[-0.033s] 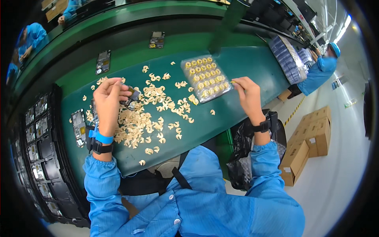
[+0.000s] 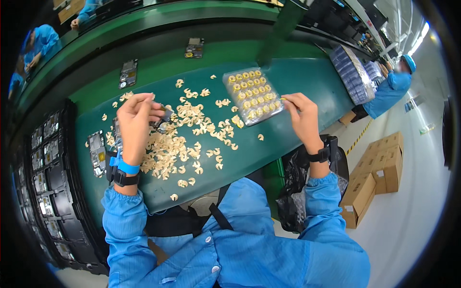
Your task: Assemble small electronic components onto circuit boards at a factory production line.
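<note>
My left hand [image 2: 136,117] is closed around a small dark circuit board [image 2: 166,115], partly hidden behind the fingers. Below that board spreads a pile of cream-coloured, crescent-shaped pieces [image 2: 165,150], with more scattered to the right. My right hand [image 2: 304,117] pinches a small yellow part [image 2: 284,99], seen edge-on, at the right side of a clear plastic blister tray [image 2: 274,114]. Rows of round yellow parts [image 2: 251,92] sit in that tray. One circuit board [image 2: 97,153] lies left of my left wrist; another is partly covered by that hand.
Two circuit boards [image 2: 128,74] [image 2: 194,48] rest along the green ledge at the back. A black compartment tray [image 2: 62,192] with boards stands at left. Wrapped stacked trays [image 2: 353,74] are at far right, by a co-worker [image 2: 394,86]. Cardboard boxes [image 2: 374,175] and a black bag [image 2: 292,192] are lower right.
The board in my left hand looks slightly turned. My right hand keeps its pinch beside the blister tray. The view has shifted a little.
</note>
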Demonstrator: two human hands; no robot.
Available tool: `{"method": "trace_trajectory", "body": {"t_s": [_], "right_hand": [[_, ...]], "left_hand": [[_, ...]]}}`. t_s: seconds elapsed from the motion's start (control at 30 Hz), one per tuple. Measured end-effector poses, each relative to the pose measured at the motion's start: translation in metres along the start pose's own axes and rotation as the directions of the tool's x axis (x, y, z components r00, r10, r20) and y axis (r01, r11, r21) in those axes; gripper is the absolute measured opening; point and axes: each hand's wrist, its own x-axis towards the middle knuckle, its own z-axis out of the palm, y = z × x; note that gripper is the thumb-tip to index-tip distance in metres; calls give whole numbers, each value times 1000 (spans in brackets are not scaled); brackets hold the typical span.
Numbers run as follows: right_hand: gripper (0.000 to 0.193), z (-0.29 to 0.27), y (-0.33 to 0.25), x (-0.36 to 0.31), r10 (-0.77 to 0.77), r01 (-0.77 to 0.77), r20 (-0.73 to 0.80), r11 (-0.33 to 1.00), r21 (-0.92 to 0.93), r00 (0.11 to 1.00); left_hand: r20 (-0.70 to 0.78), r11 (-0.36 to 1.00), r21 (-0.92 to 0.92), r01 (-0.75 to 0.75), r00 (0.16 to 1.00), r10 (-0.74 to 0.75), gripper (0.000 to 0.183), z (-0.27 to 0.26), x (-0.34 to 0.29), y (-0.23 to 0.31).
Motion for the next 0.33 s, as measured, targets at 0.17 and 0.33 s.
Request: {"method": "trace_trajectory", "body": {"t_s": [0.17, 0.33], "right_hand": [[15, 40, -70, 35, 0, -65, 131, 868, 493, 991], [16, 101, -143, 66, -31, -341, 396, 449, 826, 918]], "left_hand": [[136, 997, -55, -46, 989, 53, 21, 2, -6, -5], [173, 988, -99, -119, 976, 135, 24, 6, -12, 5]]}}
